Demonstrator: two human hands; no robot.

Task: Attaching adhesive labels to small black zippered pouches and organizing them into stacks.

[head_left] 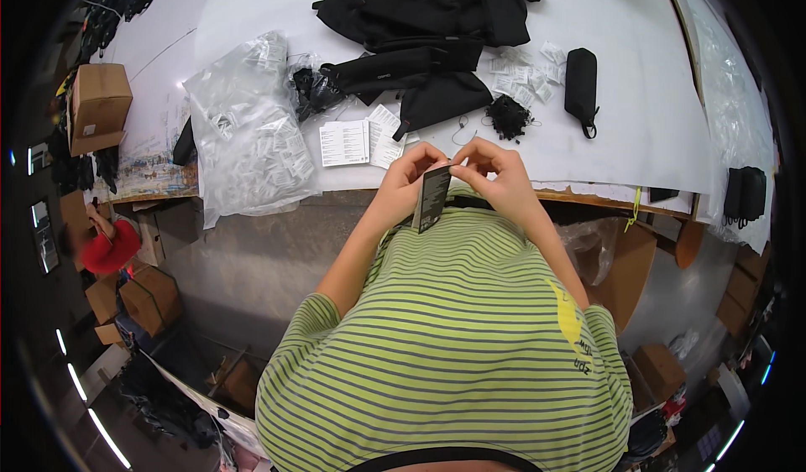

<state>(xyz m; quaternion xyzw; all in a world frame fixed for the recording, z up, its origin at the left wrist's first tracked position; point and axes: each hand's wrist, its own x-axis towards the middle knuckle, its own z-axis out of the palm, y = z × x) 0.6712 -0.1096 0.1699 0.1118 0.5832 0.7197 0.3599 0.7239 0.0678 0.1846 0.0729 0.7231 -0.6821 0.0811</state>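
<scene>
A dark hang tag (432,197) with rows of pale print hangs upright between my two hands, just in front of the striped shirt. My left hand (407,182) is closed on its upper left edge. With thumb and forefinger, my right hand (497,178) pinches at the tag's top right corner; any string there is too fine to make out. Beyond my hands lie printed white cards (344,143) and a folded black fabric piece (441,99). A heap of black tag strings (508,118) sits past my right hand, with small clear packets (525,76) behind it.
A large clear plastic bag (256,149) of small white packets lies at the left on the white table (630,149). Black garments (420,10) cover the far middle. A black zip pouch (581,86) lies to the right. Cartons (101,107) and a person in red (109,245) are far left.
</scene>
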